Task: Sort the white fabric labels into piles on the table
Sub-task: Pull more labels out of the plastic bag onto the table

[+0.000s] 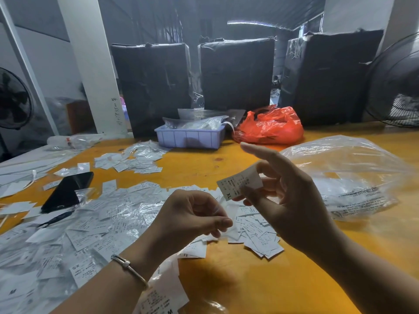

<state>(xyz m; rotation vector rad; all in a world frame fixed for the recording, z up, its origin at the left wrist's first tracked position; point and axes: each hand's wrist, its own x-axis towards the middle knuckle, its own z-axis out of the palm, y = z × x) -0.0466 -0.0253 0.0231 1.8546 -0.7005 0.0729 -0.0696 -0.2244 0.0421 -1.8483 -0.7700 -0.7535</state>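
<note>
Two hands: my right hand (288,200) pinches an XL label (239,184); my left hand (192,216) pinches clear film (226,208). Beyond them, a lavender bin (190,138) holds plastic packets (197,123).

The small white fabric label (239,183) pinched in the right hand (288,200) reads "XL" at its lower left end; the finer print above that is too small to read. Near left on the orange table, a white label lying flat (79,271) shows "SX" as seen from here. At the near edge, another white label (162,302) carries a bold "M". The large clear plastic bag (347,177) on the right bears lines of black printing, too blurred to read.
</note>
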